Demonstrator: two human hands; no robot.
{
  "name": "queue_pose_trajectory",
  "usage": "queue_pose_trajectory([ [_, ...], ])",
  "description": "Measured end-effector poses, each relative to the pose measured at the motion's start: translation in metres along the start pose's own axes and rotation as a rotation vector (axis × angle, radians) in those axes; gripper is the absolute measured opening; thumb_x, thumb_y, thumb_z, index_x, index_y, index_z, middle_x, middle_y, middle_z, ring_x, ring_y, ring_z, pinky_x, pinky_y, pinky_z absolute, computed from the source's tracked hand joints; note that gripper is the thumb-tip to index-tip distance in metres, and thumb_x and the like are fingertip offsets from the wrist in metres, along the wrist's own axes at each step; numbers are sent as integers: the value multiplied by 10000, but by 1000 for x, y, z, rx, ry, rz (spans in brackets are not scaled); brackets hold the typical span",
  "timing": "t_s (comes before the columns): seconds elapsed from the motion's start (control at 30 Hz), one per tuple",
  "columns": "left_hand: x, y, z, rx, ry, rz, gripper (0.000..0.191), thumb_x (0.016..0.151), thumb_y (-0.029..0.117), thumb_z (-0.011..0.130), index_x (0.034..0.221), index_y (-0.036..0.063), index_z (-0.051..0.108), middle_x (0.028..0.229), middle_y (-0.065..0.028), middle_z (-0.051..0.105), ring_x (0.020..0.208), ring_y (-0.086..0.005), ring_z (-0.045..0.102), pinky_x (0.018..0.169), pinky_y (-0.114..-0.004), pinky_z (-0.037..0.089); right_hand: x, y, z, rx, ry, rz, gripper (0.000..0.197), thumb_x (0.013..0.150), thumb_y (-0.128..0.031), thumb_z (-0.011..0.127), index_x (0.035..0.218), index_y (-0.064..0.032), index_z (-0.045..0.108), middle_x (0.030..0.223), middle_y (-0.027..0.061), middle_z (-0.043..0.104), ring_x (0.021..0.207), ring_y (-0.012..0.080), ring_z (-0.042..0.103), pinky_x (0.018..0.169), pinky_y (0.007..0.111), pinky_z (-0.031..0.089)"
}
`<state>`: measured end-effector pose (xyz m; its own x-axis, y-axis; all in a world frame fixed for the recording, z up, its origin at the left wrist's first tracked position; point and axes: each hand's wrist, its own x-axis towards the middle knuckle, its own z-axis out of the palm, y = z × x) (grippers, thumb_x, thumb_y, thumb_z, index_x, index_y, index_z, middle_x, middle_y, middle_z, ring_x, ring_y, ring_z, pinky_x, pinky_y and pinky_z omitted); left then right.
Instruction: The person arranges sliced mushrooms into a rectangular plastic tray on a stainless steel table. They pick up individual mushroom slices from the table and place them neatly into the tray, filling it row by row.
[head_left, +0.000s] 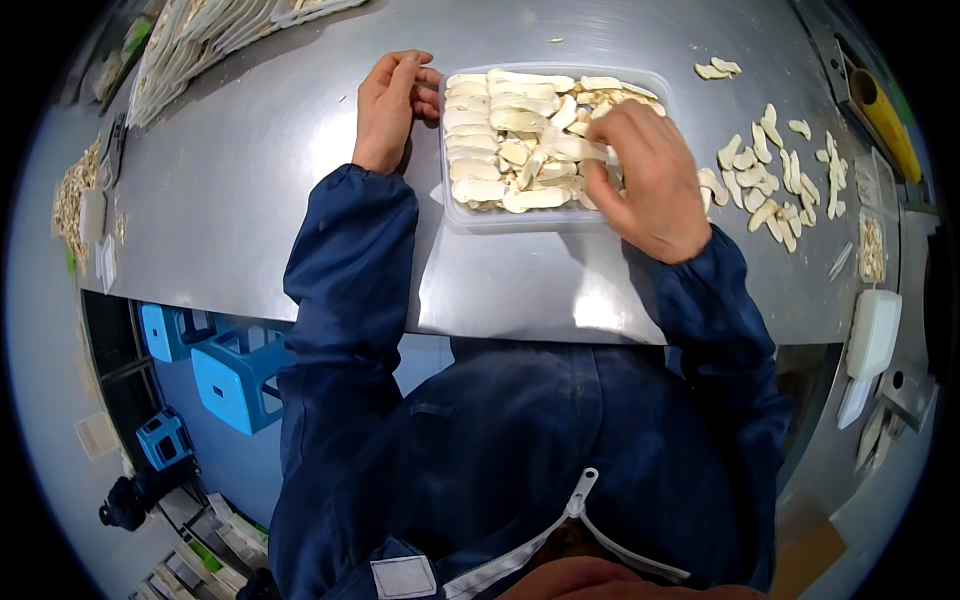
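Note:
A clear plastic box (525, 220) sits near the front edge of the steel table. Pale elongated slices (470, 135), which look like dried mushroom, lie in overlapping rows along its left side and upper middle. Smaller broken pieces (516, 154) show in the centre and upper right. My right hand (646, 176) reaches over the box's right half, thumb and fingers around one pale slice (570, 145) above the others. Part of the box's right side is hidden under this hand. My left hand (394, 109) stands on edge beside the left rim, fingertips against or very near it, holding nothing.
Loose slices (757, 176) lie scattered on the steel table (247, 172) to the right. Stacked white trays (199, 52) stand at the far left. A small clear container of pieces (871, 244) is at the right edge. Blue plastic stools (232, 382) sit below the table.

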<state>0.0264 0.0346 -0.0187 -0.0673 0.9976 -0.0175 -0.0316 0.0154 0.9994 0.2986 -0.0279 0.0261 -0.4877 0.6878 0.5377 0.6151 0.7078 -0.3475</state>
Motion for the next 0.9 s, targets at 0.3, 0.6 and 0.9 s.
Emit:
queue_pose_trajectory([
  [0.3,2,-6,-3,76,-11,54,307,1016,269,450,1131,14,576,881,-76,621,651,-95,555,614,-228,492,20,-1,42,-11,-34,-42,109,760,-36,617,818,-19,526,786,98,498,761,247,518,692,373,402],
  [0.6,2,-6,0,39,5,43,287,1007,254,467,1113,12,579,856,-56,618,643,-89,543,598,-225,479,19,2,45,-20,-59,-37,165,747,-31,638,884,-7,550,835,113,533,773,272,539,710,375,422],
  [0.9,0,2,0,0,9,-19,275,1000,218,487,1122,-16,567,861,-42,608,646,-67,523,574,-201,440,-5,2,-19,-90,129,11,156,730,-36,630,866,-12,557,833,111,538,779,265,541,707,370,413],
])
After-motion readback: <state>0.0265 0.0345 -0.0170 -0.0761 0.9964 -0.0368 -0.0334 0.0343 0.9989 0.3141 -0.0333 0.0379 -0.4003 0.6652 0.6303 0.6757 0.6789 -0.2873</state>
